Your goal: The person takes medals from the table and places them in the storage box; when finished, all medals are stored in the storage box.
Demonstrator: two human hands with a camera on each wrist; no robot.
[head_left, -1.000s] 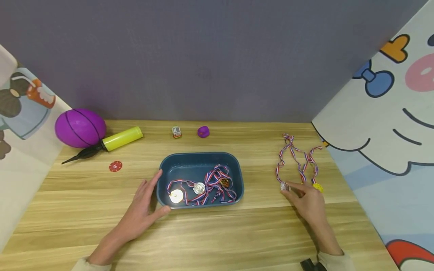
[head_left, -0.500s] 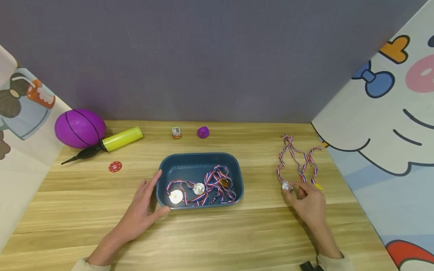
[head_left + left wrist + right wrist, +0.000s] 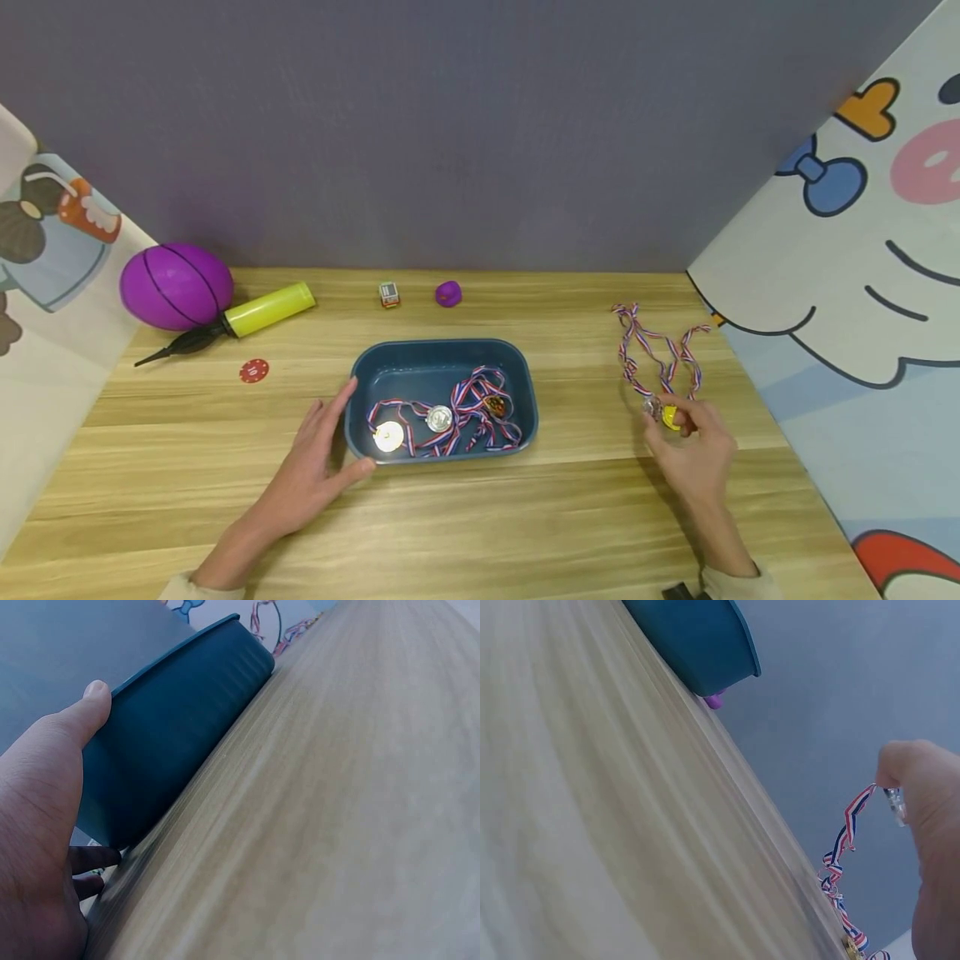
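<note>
My left hand [image 3: 318, 462] rests against the left end of a dark blue plastic tub [image 3: 442, 342]. In the left wrist view its thumb touches the rim of the tub [image 3: 180, 720], and the fingers reach round the far side. Inside the tub lie a gold medal [image 3: 388, 436], a silver medal [image 3: 439, 418] and a darker medal [image 3: 495, 406], with tangled striped ribbons. To the right, my right hand [image 3: 693, 450] pinches another silver medal [image 3: 652, 407]. From it a red, white and blue ribbon [image 3: 853, 817] hangs down to the table. Another gold medal [image 3: 672, 418] shows beside the fingers.
A purple ball [image 3: 177, 286] and a yellow hand pump [image 3: 270, 309] lie at the back left. Nearer is a red chip [image 3: 254, 371]. A small box [image 3: 389, 294] and a purple object [image 3: 448, 293] stand behind the tub. Printed panels flank the wooden table [image 3: 450, 533].
My right hand has shifted slightly right with the silver medal, drawing its ribbon along, and the gold medal has come into fuller view. My left hand and the tub stay put.
</note>
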